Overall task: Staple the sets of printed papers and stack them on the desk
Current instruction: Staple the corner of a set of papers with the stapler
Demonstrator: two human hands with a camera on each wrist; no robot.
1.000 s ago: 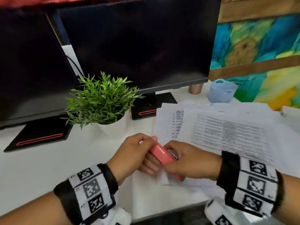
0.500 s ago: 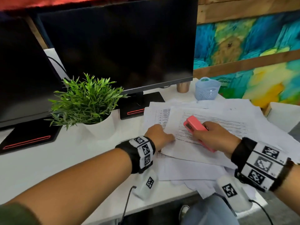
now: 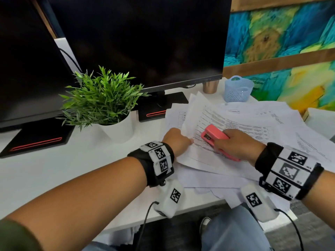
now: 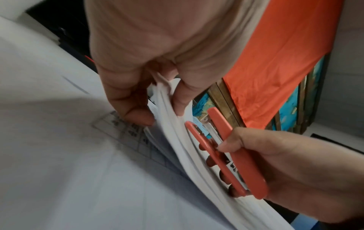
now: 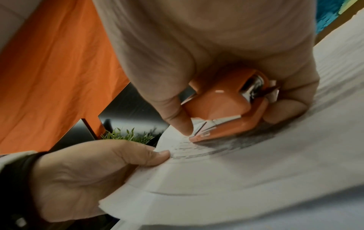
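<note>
Several printed papers (image 3: 233,122) lie fanned across the right of the white desk (image 3: 54,169), right of the potted plant (image 3: 101,100) and near the blue basket (image 3: 237,89). From my head view, my left hand (image 3: 176,140) sits at their left edge, its fingers hidden under lifted sheets. Only the left wrist camera shows that grip: my thumb and fingers (image 4: 128,99) pinch a raised bundle of sheets (image 4: 177,124), with a printed table on the page lying beneath. My right hand (image 3: 239,144) is wrapped around the pink stapler (image 3: 215,138), which rests on the top page. The right wrist camera adds what the head view misses: the stapler (image 5: 222,107) nose touching the text lines, its jaw slightly apart, and my left thumb (image 5: 149,154) pressing on the page's edge.
</note>
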